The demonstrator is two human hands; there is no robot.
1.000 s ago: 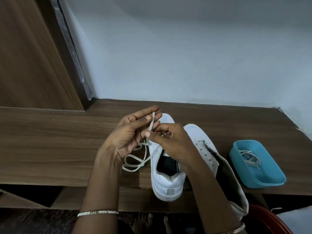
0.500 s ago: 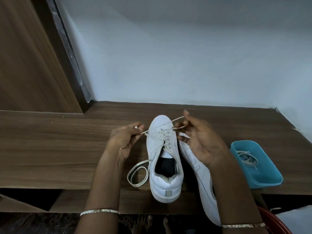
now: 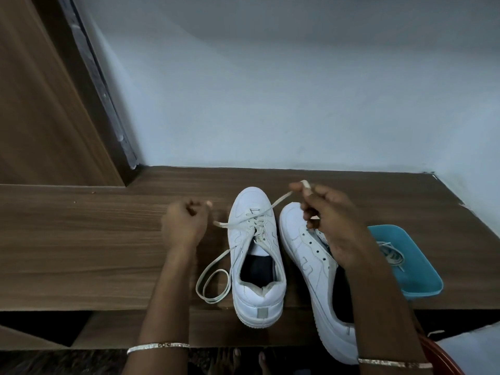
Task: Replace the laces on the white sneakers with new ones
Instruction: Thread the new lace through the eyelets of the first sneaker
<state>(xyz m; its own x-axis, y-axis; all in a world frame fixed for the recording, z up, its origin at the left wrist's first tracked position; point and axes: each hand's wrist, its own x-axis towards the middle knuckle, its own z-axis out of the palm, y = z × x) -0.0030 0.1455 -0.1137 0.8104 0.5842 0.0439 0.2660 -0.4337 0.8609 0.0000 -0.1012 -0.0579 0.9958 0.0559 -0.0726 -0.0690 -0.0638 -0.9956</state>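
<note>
Fingers of the right hand (image 3: 332,226) pinch the flat white lace (image 3: 281,200) taut above the white leather sneaker (image 3: 257,296) on the wooden bench (image 3: 81,239); fingers of the left hand (image 3: 185,223), now curled, have released it.

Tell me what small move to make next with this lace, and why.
Probably pull the lace end pinched in your right hand out of the laced sneaker: it runs taut from the toe-end eyelets, and the other sneaker is already unlaced.
</note>
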